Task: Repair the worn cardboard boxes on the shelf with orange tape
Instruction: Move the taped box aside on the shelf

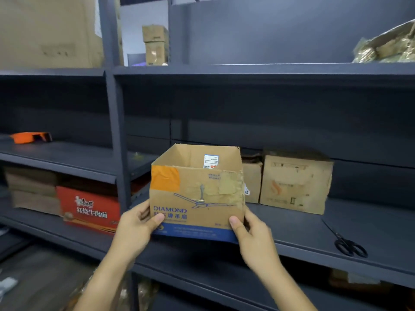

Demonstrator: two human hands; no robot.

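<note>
The person's left hand (pixel 137 223) and right hand (pixel 251 234) grip the bottom corners of an open-topped cardboard box (pixel 197 194), thumbs pressed on its front face and fingers curled behind, holding it at the front edge of the middle shelf (pixel 303 227). Because the hold is only at the 2 lower corners and the right front edge looks torn and peeling, the box could tip forward off the shelf or the weak corner could crumple further if squeezed. A patch of orange tape (pixel 165 177) already covers its upper left corner, so the ragged right side is probably what remains. The front reads "DIAMOND" above a ceiling-fan drawing and Chinese characters; a white label inside is too small to read. Scissors (pixel 347 242) lie on the shelf to the right. A red box (pixel 89 212) at left carries Chinese lettering. Behind sit 2 more worn boxes (pixel 294 182), print illegible. Farthest left, an orange tape dispenser (pixel 30 137) rests on another shelf, well apart from both hands.
</note>
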